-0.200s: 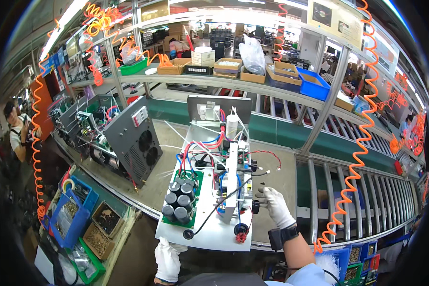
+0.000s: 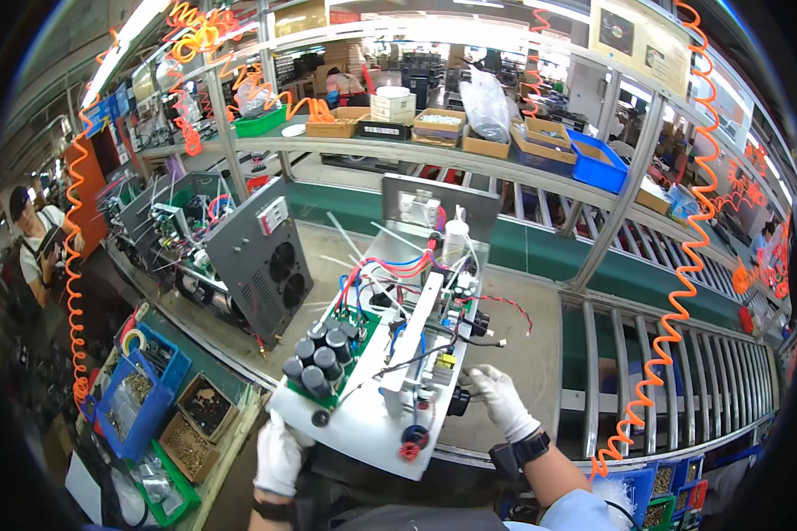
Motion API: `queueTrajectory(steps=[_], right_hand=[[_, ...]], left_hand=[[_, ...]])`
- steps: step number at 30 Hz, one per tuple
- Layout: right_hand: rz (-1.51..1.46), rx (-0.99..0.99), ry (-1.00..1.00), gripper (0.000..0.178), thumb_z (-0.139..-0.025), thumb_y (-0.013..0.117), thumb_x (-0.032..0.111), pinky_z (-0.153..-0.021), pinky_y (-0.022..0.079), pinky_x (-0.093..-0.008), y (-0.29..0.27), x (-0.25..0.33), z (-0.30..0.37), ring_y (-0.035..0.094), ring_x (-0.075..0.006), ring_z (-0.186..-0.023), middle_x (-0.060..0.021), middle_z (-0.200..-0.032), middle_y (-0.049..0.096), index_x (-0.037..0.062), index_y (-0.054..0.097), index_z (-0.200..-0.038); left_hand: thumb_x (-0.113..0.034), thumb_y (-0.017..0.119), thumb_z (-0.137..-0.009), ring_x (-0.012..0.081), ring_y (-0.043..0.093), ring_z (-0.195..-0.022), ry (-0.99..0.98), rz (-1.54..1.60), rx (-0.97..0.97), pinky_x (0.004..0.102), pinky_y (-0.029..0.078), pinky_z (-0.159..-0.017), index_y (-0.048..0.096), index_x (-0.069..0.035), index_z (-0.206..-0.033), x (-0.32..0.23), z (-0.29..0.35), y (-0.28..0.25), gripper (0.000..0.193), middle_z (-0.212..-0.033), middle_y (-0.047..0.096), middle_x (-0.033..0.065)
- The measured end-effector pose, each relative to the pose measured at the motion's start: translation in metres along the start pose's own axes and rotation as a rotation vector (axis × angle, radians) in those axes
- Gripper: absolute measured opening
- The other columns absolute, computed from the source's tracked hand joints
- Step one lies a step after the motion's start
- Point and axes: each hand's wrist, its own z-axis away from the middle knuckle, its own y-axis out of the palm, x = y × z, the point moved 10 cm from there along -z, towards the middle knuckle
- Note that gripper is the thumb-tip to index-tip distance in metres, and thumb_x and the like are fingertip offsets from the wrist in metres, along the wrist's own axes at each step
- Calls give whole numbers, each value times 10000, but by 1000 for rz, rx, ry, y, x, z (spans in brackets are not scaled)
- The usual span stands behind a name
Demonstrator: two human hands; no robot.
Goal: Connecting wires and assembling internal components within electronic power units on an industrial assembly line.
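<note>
A white metal chassis (image 2: 363,425) lies on the bench in front of me, tilted away to the upper right. It carries a green circuit board with several black capacitors (image 2: 321,356), red and blue wires (image 2: 390,265) and a white upright plate (image 2: 413,341). My left hand (image 2: 279,456), in a white glove, grips the chassis at its near left edge. My right hand (image 2: 498,398), also gloved, touches the chassis's right side by a black knob (image 2: 458,403) and a yellow part. A black wristband sits on my right wrist.
A grey cased unit with fan grilles (image 2: 261,261) stands to the left. Blue and green bins of small parts (image 2: 142,398) hang at the bench's front left. Roller rails (image 2: 646,372) run to the right. Orange coiled hoses (image 2: 673,336) hang around. A person (image 2: 35,239) stands far left.
</note>
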Motion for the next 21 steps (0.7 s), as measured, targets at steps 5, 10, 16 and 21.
queueTrajectory(steps=[5, 10, 16, 21], right_hand=[[75, 250, -131, 413, -928, 549, 305, -758, 489, -273, 62, 43, 24, 604, -140, -865, -91, -1023, 654, -24, 554, -1177], [105, 458, -336, 351, -949, 523, 269, -794, 506, -324, 13, 137, 51, 614, -177, -895, -110, -1030, 637, -12, 582, -1152], [-53, -249, -459, 571, -891, 600, 369, -764, 492, -300, -110, 204, -88, 573, -155, -934, -116, -1141, 573, 8, 446, -1306], [311, -383, -445, 789, -845, 657, 352, -1094, 266, -344, -119, 214, -190, 335, -281, -1343, -212, -1453, 332, 10, 264, -1438]], left_hand=[[-443, 417, -976, 158, 607, -685, -112, 336, -49, 281, 483, -586, 563, -22, -1087, 16, -81, -49, 459, -904, 650, 86], [-482, 453, -949, 198, 631, -791, -129, 196, -33, 335, 526, -711, 518, 20, -1159, 14, -18, -52, 548, -950, 629, 121], [-284, 494, -949, 190, 648, -787, -409, 143, 188, 301, 518, -724, 604, 0, -1045, 22, 47, 12, 319, -938, 659, 128], [-215, 548, -930, 148, 637, -669, -266, 43, 127, 262, 517, -600, 608, -32, -932, 4, 32, 26, 192, -797, 644, 52]])
